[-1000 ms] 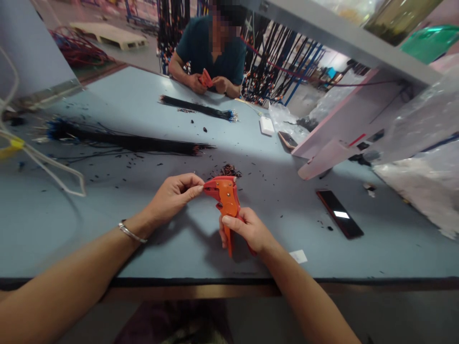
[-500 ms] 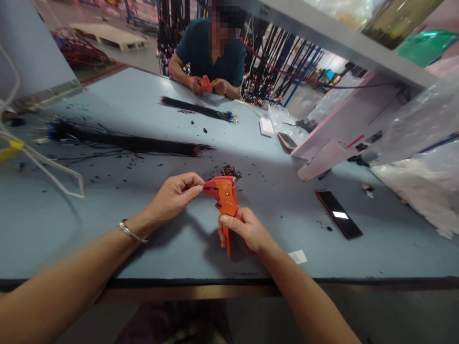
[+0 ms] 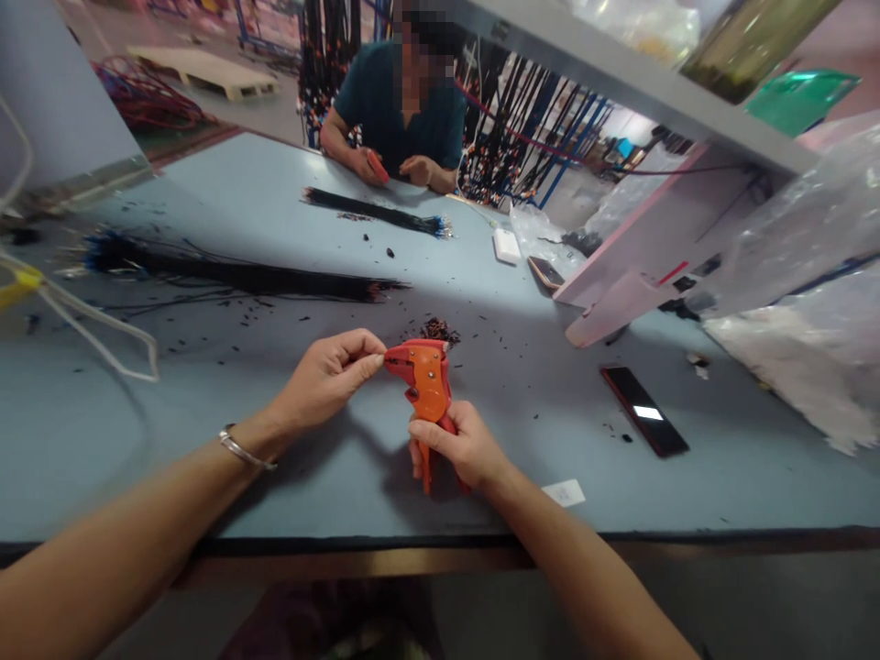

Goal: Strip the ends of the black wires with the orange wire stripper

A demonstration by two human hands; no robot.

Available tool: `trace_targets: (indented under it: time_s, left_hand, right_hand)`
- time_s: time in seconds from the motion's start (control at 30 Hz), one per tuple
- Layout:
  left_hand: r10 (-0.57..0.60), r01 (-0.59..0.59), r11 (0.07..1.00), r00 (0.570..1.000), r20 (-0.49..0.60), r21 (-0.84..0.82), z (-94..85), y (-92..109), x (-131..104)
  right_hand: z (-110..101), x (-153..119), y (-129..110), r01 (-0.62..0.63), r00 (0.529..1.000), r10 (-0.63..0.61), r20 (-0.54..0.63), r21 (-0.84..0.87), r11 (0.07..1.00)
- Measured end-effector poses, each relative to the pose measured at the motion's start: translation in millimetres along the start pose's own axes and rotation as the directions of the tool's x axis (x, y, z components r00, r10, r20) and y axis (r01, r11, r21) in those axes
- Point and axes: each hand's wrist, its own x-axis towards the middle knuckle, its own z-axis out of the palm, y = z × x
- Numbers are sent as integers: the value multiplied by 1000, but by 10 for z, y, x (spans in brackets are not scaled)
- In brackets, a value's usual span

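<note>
My right hand (image 3: 459,444) is wrapped around the handles of a red and orange wire stripper (image 3: 427,385), held upright over the table with its jaws toward the left. My left hand (image 3: 338,368) is pinched, thumb against forefinger, right at the tip of those jaws. What lies between its fingertips is too small or hidden to make out. Behind the stripper's head is a small pile of dark scraps (image 3: 438,330). A long bundle of black wires (image 3: 254,275) with blue ends lies beyond my left hand.
Across the table (image 3: 522,394) sits a person (image 3: 391,101) holding a red tool (image 3: 378,167). Before them lies a shorter wire bundle (image 3: 375,209). A phone (image 3: 644,411) and a white label (image 3: 565,493) are at right, and a pale shelf panel (image 3: 639,234) rises behind.
The view has shifted slightly, while both my hands keep their places around the wire stripper. The person across has tilted the red tool and moved their other hand away from it.
</note>
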Motion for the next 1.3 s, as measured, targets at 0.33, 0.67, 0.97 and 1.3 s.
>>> trace_targets:
  time_s: [0.33,0.67,0.97,1.3]
  left_hand:
    - [-38,36,998,998,-47,-43,38,0,30]
    - [-63,56,997,991,-115,-60,77,-86,62]
    - [-99,100,995,982,-162,-2,86,-49,30]
    - [-171,137,969,973,-157,-206,125,-175,31]
  right_hand:
    - [36,73,0,38,995,-43,-86,-58,998]
    - [-64,59,13,38,999,-29,-42,221,974]
    - [-135,-31,-76,68,997,-59,-52,181,981]
    - [-265,-99,-127,97,798,-524,-297,-795,599]
